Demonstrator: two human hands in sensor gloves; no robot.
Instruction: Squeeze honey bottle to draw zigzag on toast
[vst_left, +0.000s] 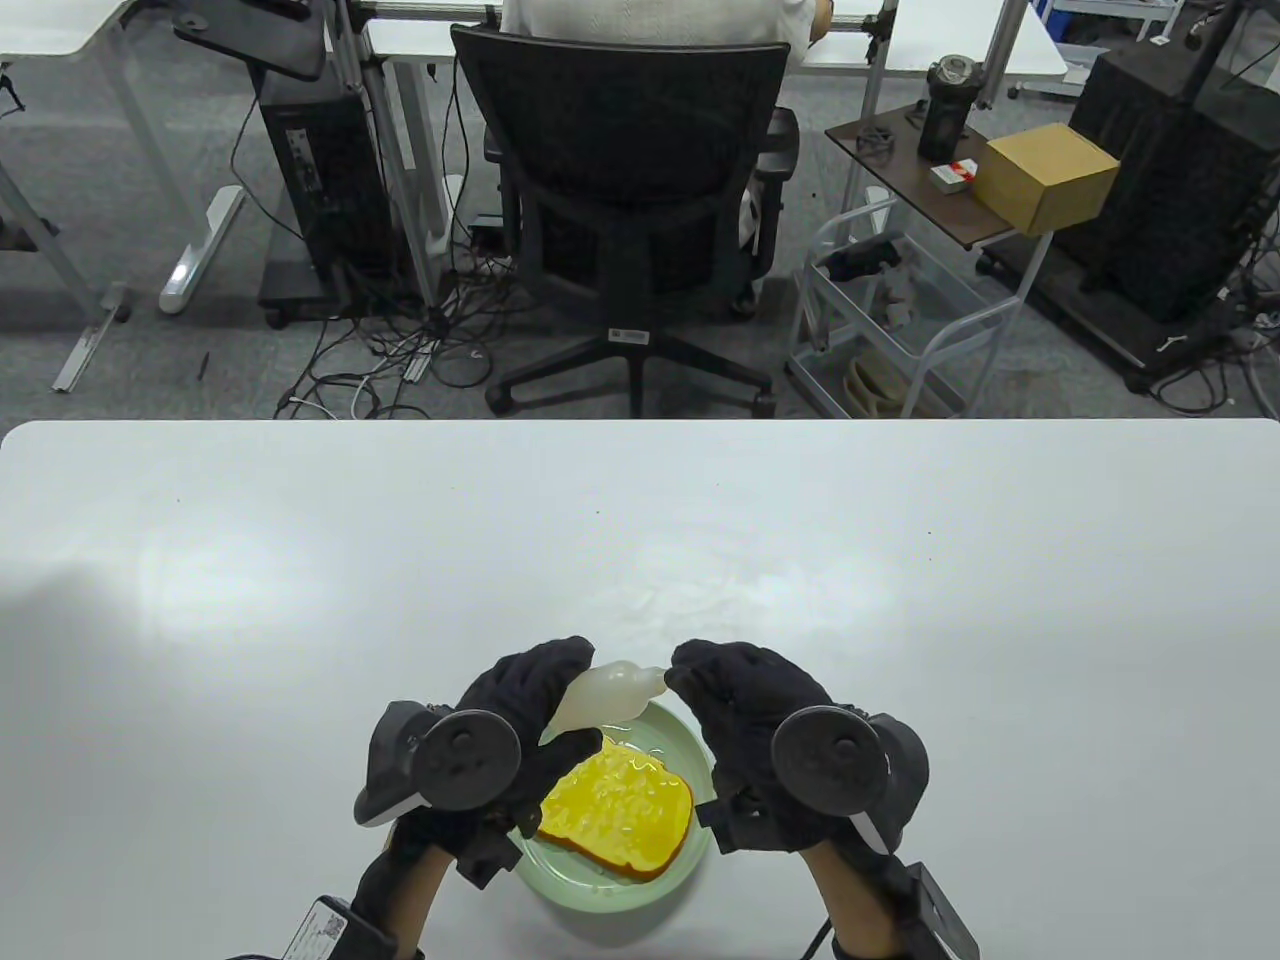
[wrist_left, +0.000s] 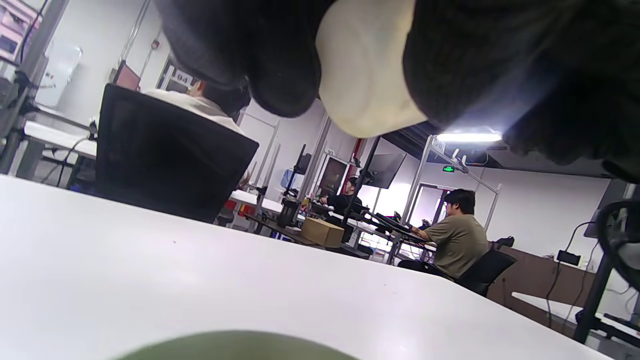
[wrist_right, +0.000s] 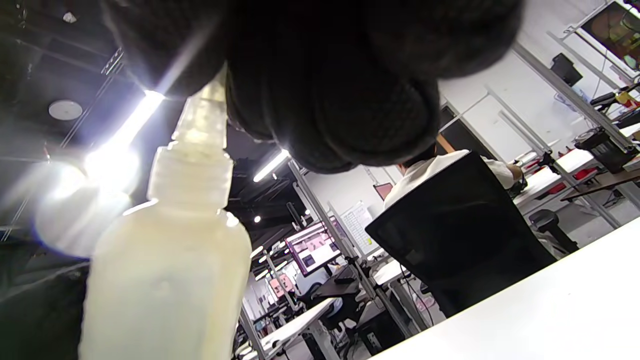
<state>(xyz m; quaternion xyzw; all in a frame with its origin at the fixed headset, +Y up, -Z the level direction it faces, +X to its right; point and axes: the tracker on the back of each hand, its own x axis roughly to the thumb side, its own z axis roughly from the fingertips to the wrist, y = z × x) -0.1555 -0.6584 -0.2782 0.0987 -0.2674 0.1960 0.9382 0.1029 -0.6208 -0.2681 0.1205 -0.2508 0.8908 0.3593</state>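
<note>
Honey bottle (vst_left: 608, 694) up off the table, lying almost sideways above the far rim of the green plate (vst_left: 690, 745), base to the left, nozzle to the right. Over on the left: left hand (vst_left: 520, 722), black glove wrapped around the bottle's body, thumb and fingers gripping it from both sides. From the left wrist view, pale bottle base (wrist_left: 362, 70) wedged between dark gloved fingers (wrist_left: 280, 55), firmly gripped. Middle now: toast (vst_left: 618, 812) flat on the plate, bright yellow top, brown crust at the near edge, glossy pale streaks scattered across the surface. Plate sitting on the white table (vst_left: 300, 600), near its front edge, between the two wrists. Across to the right: right hand (vst_left: 755, 715), fingertips at the nozzle tip, pinching the very end of it. From the right wrist view, ribbed cap and clear nozzle (wrist_right: 200, 140) running up into the gloved fingers (wrist_right: 340, 100), tip hidden behind them. Bottle body (wrist_right: 165, 290) milky and translucent, filling the lower left of that view.
</note>
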